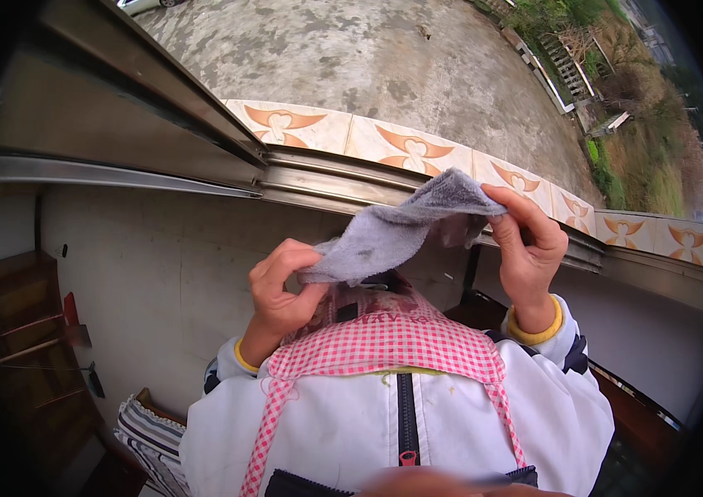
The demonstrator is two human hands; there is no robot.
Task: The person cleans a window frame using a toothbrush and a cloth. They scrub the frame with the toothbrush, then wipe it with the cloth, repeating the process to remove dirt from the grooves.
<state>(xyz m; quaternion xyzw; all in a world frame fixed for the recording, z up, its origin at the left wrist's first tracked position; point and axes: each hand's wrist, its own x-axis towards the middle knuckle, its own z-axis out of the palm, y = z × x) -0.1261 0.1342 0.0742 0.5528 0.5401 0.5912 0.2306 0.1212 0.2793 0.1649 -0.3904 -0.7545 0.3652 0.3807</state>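
Note:
A grey cloth (401, 228) is stretched between both my hands in front of my chest. My left hand (281, 290) pinches its lower left end. My right hand (529, 248) grips its upper right end, raised near the metal window track (327, 182). Below the hands I see my white zipped jacket (401, 422) and a red-and-white checked apron (385, 340) with its straps over the jacket.
An open window with a metal frame (120, 108) sits ahead, with a tiled sill (401, 145) bearing orange patterns and a concrete yard (385, 58) below. A plain wall (161, 265) runs under the window. Wooden furniture (28, 331) stands left; a striped cloth (149, 439) lies lower left.

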